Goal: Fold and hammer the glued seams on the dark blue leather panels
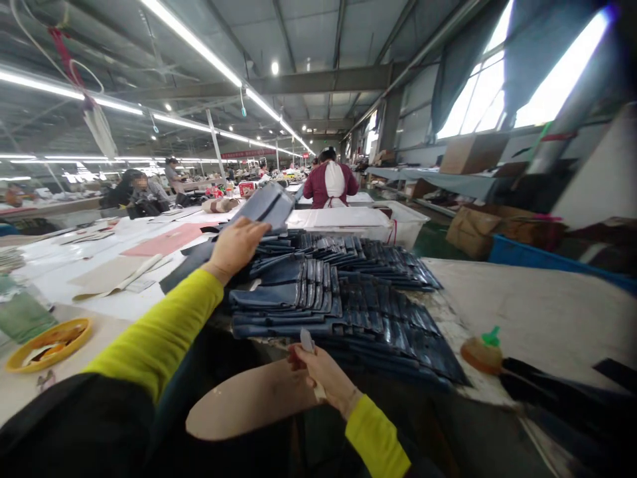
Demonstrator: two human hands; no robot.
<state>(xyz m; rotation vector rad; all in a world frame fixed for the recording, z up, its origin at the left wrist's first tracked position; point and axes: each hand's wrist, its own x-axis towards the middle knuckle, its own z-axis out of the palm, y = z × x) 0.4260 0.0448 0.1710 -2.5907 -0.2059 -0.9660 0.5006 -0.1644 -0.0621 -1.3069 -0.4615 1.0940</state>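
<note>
Stacks of dark blue folded pieces (318, 292) lie overlapping in rows at the table's edge. Beyond their left end, my left hand (239, 244) is closed on a flat blue-grey piece (271, 204), raised above the stacks. My right hand (323, 375), in front of the near stack, is closed round a slim pale tool (307, 340) whose tip points up. A beige oval board (243, 403) extends left from beside my right hand, below the table's edge. Whether that hand touches the board is unclear.
A yellow dish (50, 345) and a green container (22, 312) stand at the left. An orange bottle with a green nozzle (482, 352) is at the right. A blue bin (552, 255) lies behind it. A person in dark red (318, 182) sits ahead.
</note>
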